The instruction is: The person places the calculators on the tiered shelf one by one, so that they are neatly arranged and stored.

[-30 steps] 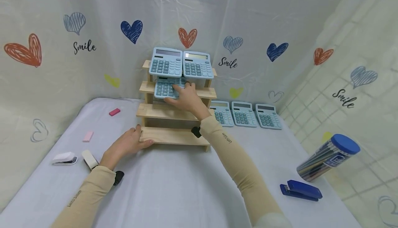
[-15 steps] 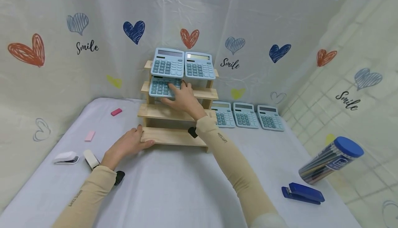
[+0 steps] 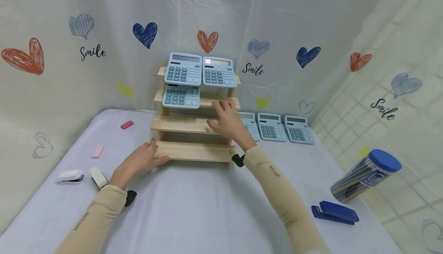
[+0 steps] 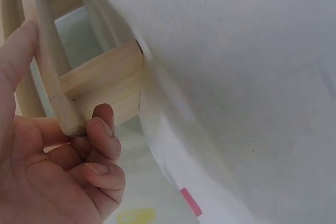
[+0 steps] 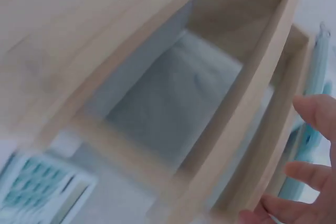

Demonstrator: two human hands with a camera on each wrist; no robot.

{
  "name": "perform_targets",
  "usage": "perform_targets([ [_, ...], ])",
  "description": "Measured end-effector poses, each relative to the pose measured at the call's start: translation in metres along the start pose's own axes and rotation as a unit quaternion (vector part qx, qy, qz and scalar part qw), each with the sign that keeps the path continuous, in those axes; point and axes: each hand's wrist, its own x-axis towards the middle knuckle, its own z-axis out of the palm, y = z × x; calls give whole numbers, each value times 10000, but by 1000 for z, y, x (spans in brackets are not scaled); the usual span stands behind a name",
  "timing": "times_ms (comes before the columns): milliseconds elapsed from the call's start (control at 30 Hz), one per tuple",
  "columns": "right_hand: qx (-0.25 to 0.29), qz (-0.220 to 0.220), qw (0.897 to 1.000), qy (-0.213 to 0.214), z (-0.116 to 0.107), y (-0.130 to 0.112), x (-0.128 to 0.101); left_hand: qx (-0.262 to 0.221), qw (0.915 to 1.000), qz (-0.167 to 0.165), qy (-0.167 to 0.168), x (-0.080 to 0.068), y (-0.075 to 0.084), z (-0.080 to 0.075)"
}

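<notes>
left hand [image 3: 140, 161] — grips wooden rack [image 3: 188, 151] bottom step | right hand [image 3: 228, 121] — fingers loose, empty

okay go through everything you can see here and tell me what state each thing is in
wooden rack: upright, bottom step gripped by left hand.
right hand: open, holding nothing.
calculators on rack: three, leaning on the top two steps.
calculators on table: three, flat in a row.
blue stapler: closed.
pencil tube: capped, tilted.

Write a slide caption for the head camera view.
Left hand grips wooden rack; open right hand hovers near three shelved calculators.
</notes>
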Motion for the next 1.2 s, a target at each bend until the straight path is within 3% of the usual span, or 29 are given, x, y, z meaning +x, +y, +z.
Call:
perform_targets([
  [100, 321, 106, 9990, 307, -4, 28, -8, -3, 10000, -36, 18, -1, -2, -2],
  [267, 928, 756, 9917, 469, 5, 77, -13, 0, 10000, -54, 75, -3, -5, -4],
  [367, 895, 1140, 9894, 101, 16, 101, -16, -2, 10000, -59, 78, -4, -6, -4],
  [533, 390, 1506, 9836, -918, 36, 128, -18, -35, 10000, -21, 27, -4, -5, -3],
  [867, 309, 2156, 9577, -1878, 56, 146, -7, 10, 10000, 65, 8, -1, 1, 0],
  [1000, 104, 2407, 9498, -1996, 61, 145, -4, 3, 10000, 40, -11, -1, 2, 2],
  [1200, -80, 2520, 9459, -2042, 68, 141, -4, 12, 10000, 10, 60, -2, 1, 2],
])
